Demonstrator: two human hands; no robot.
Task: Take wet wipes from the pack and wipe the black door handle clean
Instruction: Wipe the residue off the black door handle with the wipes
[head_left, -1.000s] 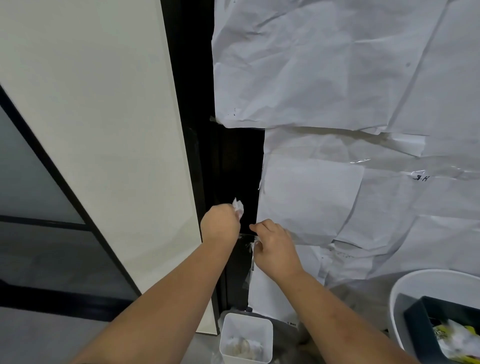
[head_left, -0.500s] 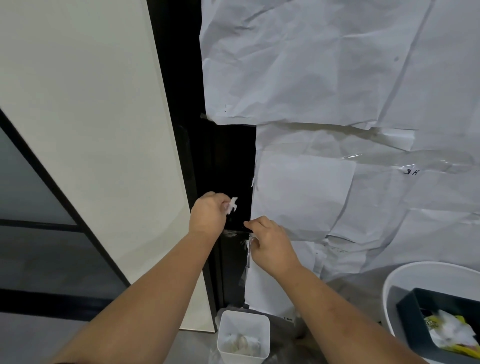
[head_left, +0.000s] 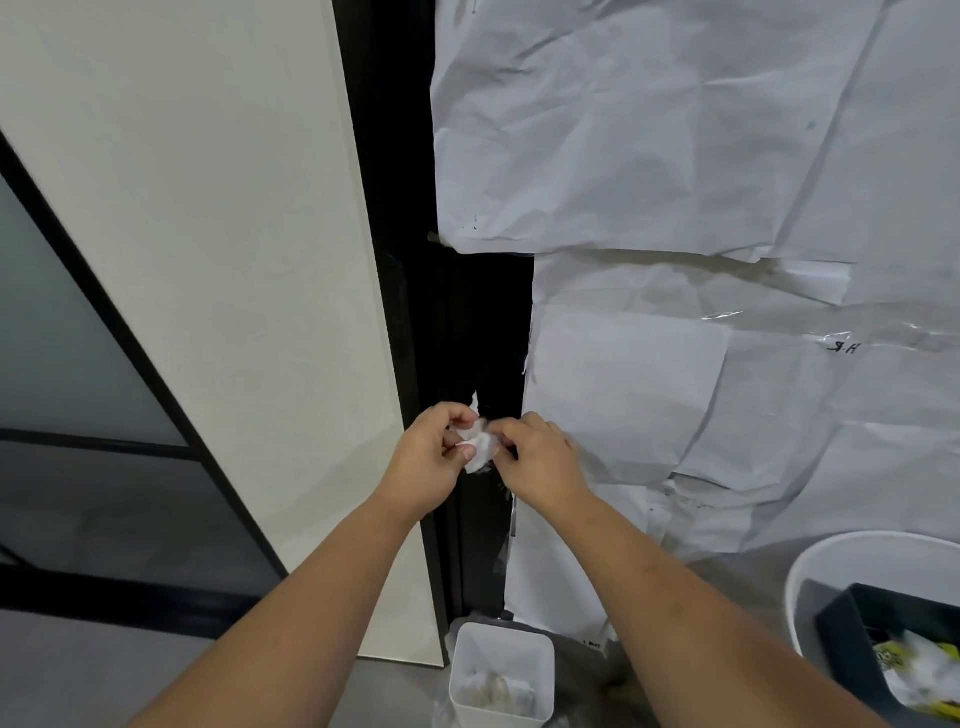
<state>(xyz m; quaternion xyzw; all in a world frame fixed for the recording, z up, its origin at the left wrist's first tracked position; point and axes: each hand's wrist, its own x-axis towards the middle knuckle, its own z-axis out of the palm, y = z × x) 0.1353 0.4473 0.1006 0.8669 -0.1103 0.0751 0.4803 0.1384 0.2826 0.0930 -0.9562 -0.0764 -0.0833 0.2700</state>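
Both hands meet in front of the dark door edge, sharing one crumpled wet wipe. The left hand has its fingers curled round the wipe's left side, thumb pressed over it, while the right hand pinches the opposite side with its fingertips; both grips are closed on the wipe, probably to refold or bunch it so a fresh face is ready. The wipe sits just in front of the black door handle area, a narrow black strip between the pale panel on the left and the taped sheets of white paper on the right; the handle's exact shape cannot be made out in the darkness. The paper seems to shield the door face, leaving only the black strip bare for wiping. Down on the floor, a small white bin stands directly below the hands, handy for dropped used wipes. At lower right a white tub holds a dark box with what looks like the wipe pack, within reach.
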